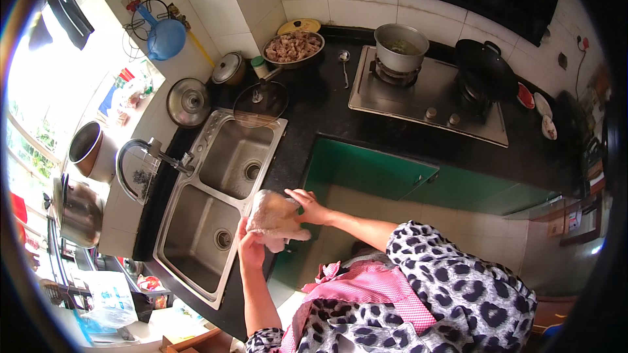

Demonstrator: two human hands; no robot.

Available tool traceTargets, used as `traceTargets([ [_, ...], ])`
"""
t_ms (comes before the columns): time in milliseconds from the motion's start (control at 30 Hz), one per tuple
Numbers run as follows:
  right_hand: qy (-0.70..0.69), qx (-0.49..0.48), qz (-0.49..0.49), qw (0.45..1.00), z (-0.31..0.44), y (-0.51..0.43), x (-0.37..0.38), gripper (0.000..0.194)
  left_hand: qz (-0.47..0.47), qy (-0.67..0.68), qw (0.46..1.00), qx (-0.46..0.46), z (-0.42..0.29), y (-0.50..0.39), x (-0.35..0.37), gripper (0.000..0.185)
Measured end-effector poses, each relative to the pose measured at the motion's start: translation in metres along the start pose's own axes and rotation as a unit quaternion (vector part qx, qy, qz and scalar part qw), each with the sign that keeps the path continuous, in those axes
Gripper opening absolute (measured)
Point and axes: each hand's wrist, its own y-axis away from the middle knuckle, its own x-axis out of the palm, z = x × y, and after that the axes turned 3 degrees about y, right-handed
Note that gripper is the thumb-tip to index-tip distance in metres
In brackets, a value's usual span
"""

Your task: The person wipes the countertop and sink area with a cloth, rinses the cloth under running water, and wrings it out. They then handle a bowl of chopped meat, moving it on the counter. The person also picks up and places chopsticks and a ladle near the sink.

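Note:
A pale, fluffy cloth is bunched between both hands at the sink's front edge. My left hand grips its left side, and my right hand holds it from the right, the thumb side hidden partly by the folds. Under and beyond the cloth lies the double-bowl stainless steel sink, whose two bowls have drain strainers. The grey faucet rises from the rim by the window side.
A clear glass lid overlaps the far sink rim. A pan of chopped meat stands in the back corner. On the gas stove are an aluminium pot and a black wok. Below, a green cabinet door appears swung out.

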Motion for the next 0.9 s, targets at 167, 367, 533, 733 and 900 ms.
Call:
traceTargets([
  [167,-0.153,0.002,0.074,0.985,0.005,0.011,-0.033,0.054,0.118,0.073,0.99,-0.025,-0.013,-0.024,0.046,0.035],
  [367,-0.343,0.141,0.024,0.928,0.022,0.003,-0.096,0.022,0.061,0.014,0.998,0.026,-0.02,-0.009,0.04,0.036],
  [533,-0.087,0.0,-0.038,0.995,0.036,-0.037,-0.115,0.044,0.014,-0.129,0.991,0.021,-0.002,0.012,0.002,0.033],
  [733,0.19,-0.08,-0.114,0.972,0.027,-0.033,-0.041,0.031,-0.028,-0.762,0.638,0.113,0.009,0.024,-0.023,0.034],
  [900,0.284,-0.103,0.052,0.952,0.017,0.008,-0.006,0.033,0.119,-0.783,0.582,0.183,0.033,0.0,-0.018,0.042],
])
